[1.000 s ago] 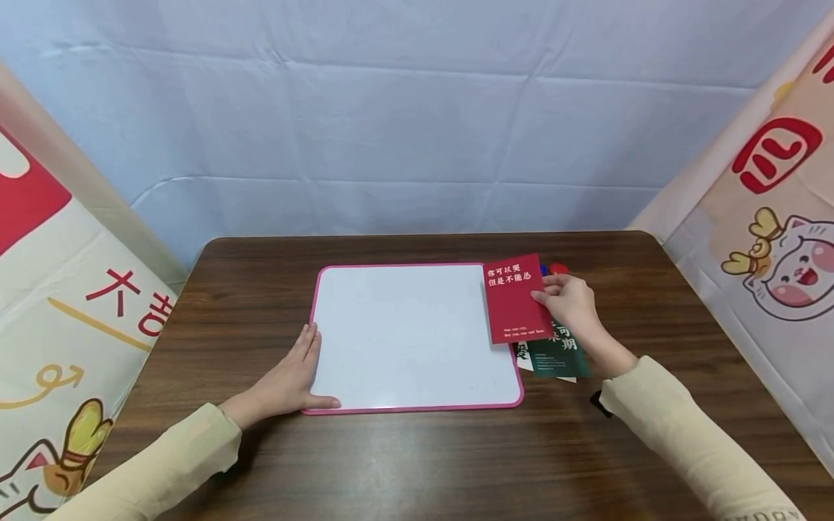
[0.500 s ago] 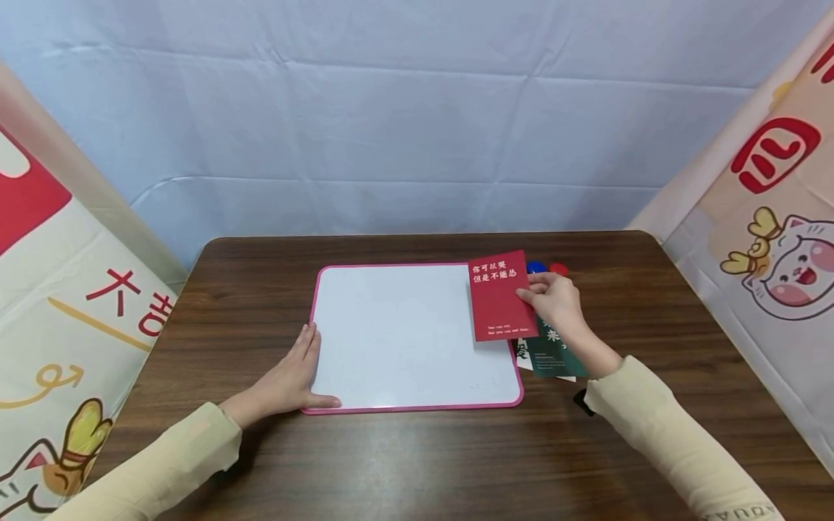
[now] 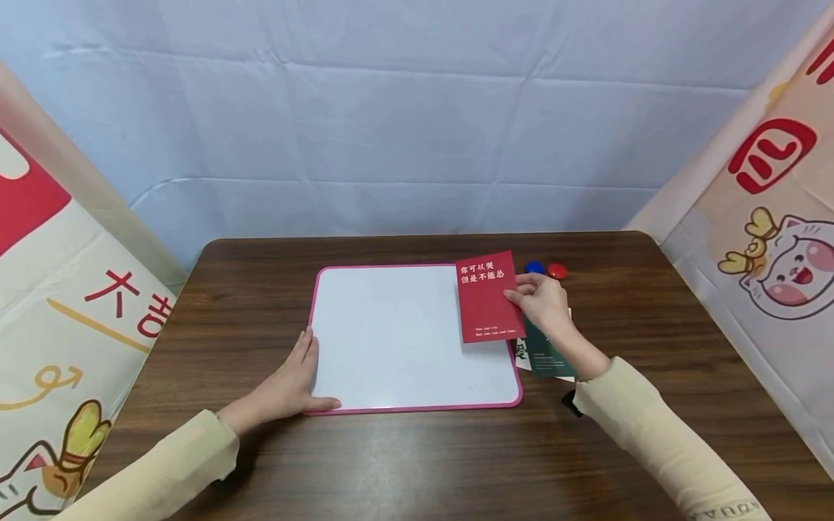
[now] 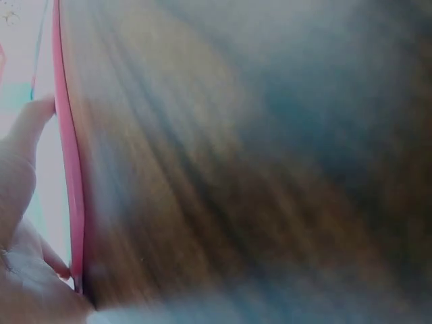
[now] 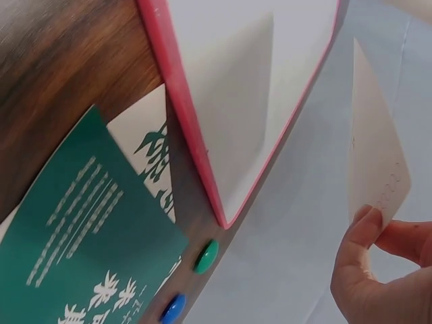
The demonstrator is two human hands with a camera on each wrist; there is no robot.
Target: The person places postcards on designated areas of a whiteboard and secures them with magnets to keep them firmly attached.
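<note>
Spread left hand (image 3: 293, 382) is touching the board (image 3: 397, 340); above it, right hand (image 3: 544, 302) is pinching the card (image 3: 485, 307) by its right edge.

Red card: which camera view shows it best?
Head view: the red card shows its printed front, the right hand covering little. The right wrist view has only its pale back, slanted; the left wrist view, none.

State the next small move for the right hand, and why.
Probably shift the red card slightly left, over the whiteboard's bare surface: the right hand pinches it raised off the board, and in the head view it covers part of the pink frame at the right. The left hand rests at the opposite edge.
</note>
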